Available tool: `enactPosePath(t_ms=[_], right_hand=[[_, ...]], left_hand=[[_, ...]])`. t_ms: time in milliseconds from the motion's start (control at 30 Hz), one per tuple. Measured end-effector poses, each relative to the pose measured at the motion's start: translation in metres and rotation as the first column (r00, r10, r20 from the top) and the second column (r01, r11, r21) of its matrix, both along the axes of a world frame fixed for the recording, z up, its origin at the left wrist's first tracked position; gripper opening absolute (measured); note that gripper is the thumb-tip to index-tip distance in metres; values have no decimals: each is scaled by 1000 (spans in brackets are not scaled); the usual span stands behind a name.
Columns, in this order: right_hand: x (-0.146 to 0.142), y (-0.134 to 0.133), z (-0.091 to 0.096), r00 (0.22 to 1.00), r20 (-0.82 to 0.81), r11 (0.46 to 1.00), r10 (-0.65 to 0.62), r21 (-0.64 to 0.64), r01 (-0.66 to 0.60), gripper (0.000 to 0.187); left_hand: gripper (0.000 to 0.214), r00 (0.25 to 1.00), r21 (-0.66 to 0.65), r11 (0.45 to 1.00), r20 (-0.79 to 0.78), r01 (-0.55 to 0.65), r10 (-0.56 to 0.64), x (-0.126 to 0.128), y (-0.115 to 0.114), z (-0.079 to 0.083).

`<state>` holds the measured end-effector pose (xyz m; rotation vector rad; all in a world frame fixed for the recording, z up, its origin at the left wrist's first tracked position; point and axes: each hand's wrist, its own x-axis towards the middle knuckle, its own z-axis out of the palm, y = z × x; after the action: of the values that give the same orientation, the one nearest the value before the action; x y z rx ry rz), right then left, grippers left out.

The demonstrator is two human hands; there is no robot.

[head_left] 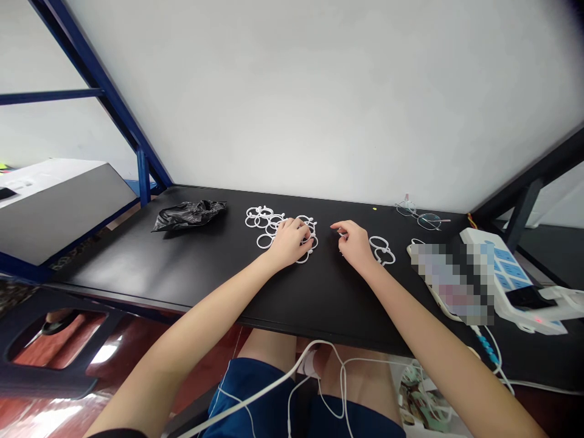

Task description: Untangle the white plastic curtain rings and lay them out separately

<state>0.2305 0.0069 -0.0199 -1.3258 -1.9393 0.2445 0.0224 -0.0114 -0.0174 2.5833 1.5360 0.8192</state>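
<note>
A pile of several white plastic rings [267, 222] lies on the black table [196, 267]. My left hand [289, 241] rests on the right part of that pile, fingers curled over some of the rings. My right hand [353, 243] hovers just to the right, its fingers bent in a pinch; whether it holds a ring I cannot make out. Two linked white rings [382, 250] lie right beside my right hand.
A crumpled black plastic bag [189, 214] lies at the table's left. Eyeglasses [422, 216] sit near the wall at the back right. A white power strip [511, 277] and cables occupy the right edge. Blue shelf posts [142, 176] stand at the left.
</note>
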Motion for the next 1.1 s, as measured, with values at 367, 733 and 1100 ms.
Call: enactPosePath(t_ms=[367,733,1100], right_hand=[[-1,-2,6,989,-139,998,-41,43,47,38],[-5,-7,13,956,-288,988,-51,127,91,31],[-9,-7,10,913,-408,996,-20,75,55,18]], left_hand=[[12,1000,-12,1000,0,-3,3,0,-2,3],[12,1000,-13,1000,18,3,-3,0,-2,3],[14,1000,-5,1000,29,5,-5,1,-2,3]])
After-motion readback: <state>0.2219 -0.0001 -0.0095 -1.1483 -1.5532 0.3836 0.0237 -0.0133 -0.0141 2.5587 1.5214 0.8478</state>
